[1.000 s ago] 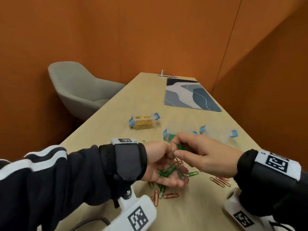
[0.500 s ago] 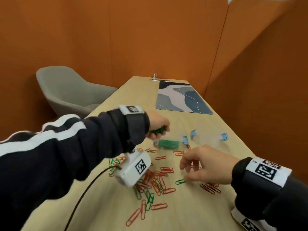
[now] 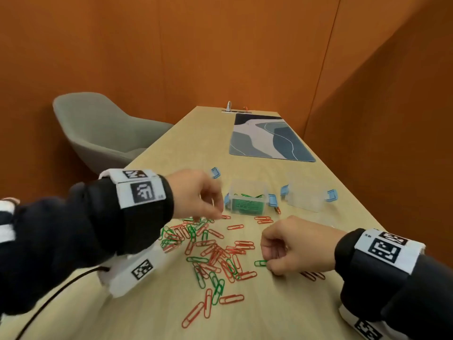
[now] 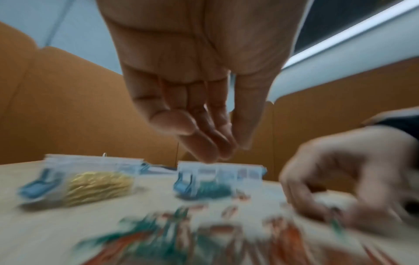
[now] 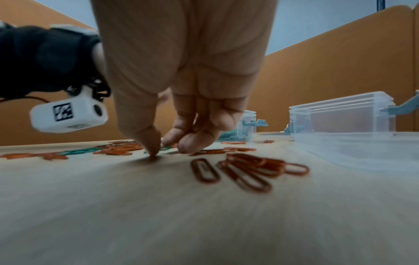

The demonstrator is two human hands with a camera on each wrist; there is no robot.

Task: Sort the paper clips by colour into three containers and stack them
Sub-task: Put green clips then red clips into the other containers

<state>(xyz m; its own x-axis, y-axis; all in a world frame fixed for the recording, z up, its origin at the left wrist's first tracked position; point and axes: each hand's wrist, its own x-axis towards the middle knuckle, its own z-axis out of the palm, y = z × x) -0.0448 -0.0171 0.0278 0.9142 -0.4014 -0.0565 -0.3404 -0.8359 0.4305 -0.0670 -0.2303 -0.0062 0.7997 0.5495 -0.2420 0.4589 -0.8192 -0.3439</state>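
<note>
A loose pile of red and green paper clips (image 3: 210, 251) lies on the wooden table (image 3: 152, 315). Behind it stand a clear container of green clips (image 3: 247, 201) and an empty clear container (image 3: 306, 196). The container of gold clips (image 4: 90, 184) shows only in the blurred left wrist view. My left hand (image 3: 213, 212) hovers over the pile's far edge, just left of the green container, its fingers (image 4: 204, 143) hanging loose with nothing in them. My right hand (image 3: 268, 265) is down on the table, pinching a single green clip (image 3: 260, 263) between thumb (image 5: 152, 150) and fingers.
A few red clips (image 5: 244, 170) lie beside my right wrist. A clear lid (image 5: 362, 148) lies flat right of my right hand. A blue-grey mat (image 3: 267, 136) covers the far table end; a grey chair (image 3: 98, 133) stands at left. Orange walls enclose the table.
My left hand has drawn back from above the green container and come down toward the pile, now without clips. My right hand has dropped onto a green clip and pinched it.
</note>
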